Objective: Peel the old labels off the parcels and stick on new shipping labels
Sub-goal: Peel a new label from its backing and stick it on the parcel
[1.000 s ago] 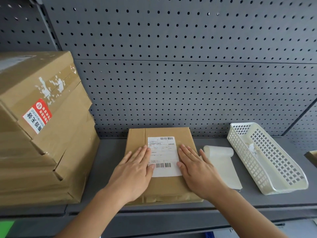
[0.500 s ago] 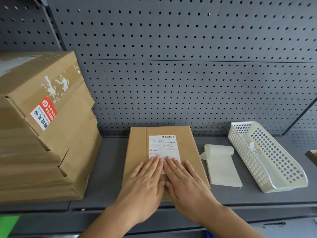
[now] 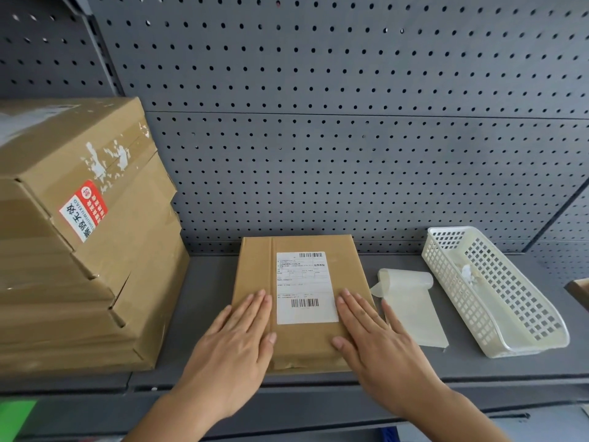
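In the head view, the flat brown parcel (image 3: 255, 269) lies on the shelf (image 3: 204, 282), its white label (image 3: 306, 288) on top. The left hand (image 3: 236, 352) and right hand (image 3: 379, 349) lie flat on the parcel either side of the label, fingers straight, no grip closed. The parcel looks light and stiff, and is best held by its side edges.

Both hands lie flat, palms down — left hand (image 3: 237, 342) and right hand (image 3: 374, 341) apart, fingers straight together.
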A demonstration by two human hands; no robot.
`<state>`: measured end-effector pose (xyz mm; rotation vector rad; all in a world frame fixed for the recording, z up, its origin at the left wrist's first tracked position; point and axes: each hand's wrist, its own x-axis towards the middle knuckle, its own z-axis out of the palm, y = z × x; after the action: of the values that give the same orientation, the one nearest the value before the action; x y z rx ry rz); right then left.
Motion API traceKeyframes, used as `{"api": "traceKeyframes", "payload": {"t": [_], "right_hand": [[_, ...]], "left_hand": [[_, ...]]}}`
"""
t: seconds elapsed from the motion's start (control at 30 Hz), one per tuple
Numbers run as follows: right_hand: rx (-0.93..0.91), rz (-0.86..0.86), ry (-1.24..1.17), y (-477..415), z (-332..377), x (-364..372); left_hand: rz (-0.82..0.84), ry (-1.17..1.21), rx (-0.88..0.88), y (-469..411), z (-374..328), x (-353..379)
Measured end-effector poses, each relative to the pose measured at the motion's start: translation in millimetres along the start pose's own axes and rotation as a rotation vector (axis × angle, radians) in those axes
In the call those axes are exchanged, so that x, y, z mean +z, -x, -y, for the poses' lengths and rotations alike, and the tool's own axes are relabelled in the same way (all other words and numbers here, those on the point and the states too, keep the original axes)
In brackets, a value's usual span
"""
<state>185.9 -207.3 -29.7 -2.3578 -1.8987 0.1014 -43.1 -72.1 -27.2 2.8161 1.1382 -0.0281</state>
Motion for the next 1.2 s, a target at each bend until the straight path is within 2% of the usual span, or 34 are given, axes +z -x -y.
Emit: {"api": "traceKeyframes", "payload": {"t": [0.07,0.13,0.23,0.3,0.4,0.5,0.6,0.8,1.0,1.2], "right_hand": [[0.038,0.018,0.01,3.5,-6.7,-2.0],[0.081,0.014,-0.015,6.7,-13.1,-1.7],[0.155,0.009,-0.159,11.0,-18.6,-0.1],[0.232,0.029,-0.409,9.7,-20.0,-0.3],[0.346,0.003,-0.819,2.9,-25.3,-1.2],[0.46,-0.012,-1.006,-11.2,-29.4,1.2],[0.484,-0.009,-1.095,-27.5,-30.1,4.6],[0.464,0.067,-1.24,-41.7,-28.3,7.4],[0.482,0.05,-1.289,-40.6,-21.8,3.2],[0.476,0.01,-1.284,-32.4,-17.9,-4.9]], "left_hand": [[-0.054,0.0,0.033,2.4,4.7,0.6],[0.0,0.075,-0.022,4.7,6.6,-3.0],[-0.026,0.22,-0.164,4.0,12.2,-0.1],[-0.026,0.435,-0.276,5.4,14.4,-1.4],[-0.004,0.902,-0.425,4.3,14.5,-1.6],[-0.016,1.208,-0.531,-6.7,13.7,1.5],[-0.037,1.405,-0.553,-19.5,9.0,0.6],[-0.009,1.522,-0.496,-29.8,3.6,-1.2],[0.024,1.518,-0.539,-28.3,3.5,-3.2],[0.012,1.526,-0.496,-22.4,1.9,-11.4]]}}
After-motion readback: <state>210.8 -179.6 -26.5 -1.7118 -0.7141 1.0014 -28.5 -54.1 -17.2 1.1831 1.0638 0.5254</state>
